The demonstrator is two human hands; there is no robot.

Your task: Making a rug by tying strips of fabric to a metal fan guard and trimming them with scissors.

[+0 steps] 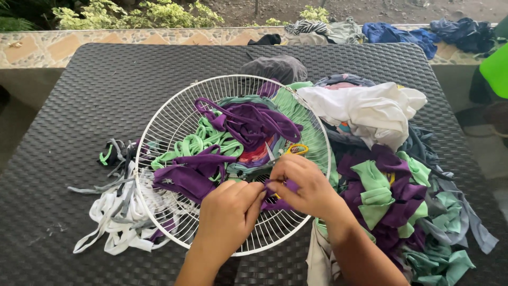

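Both hands (pixel 264 198) pinching purple fabric strip (pixel 280 188) over round white wire grille (pixel 159 127).

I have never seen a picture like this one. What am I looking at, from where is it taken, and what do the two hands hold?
The camera sits on a person's head and looks down at their own bare hands. No machine is here. The left hand and right hand together pinch a purple fabric strip over a round white wire fan grille. In the grille lie more purple strips, green strips and scissors with a yellow handle. All rests on a dark woven table. White and grey strips lie left of the grille; a heap of cloth pieces lies to the right.
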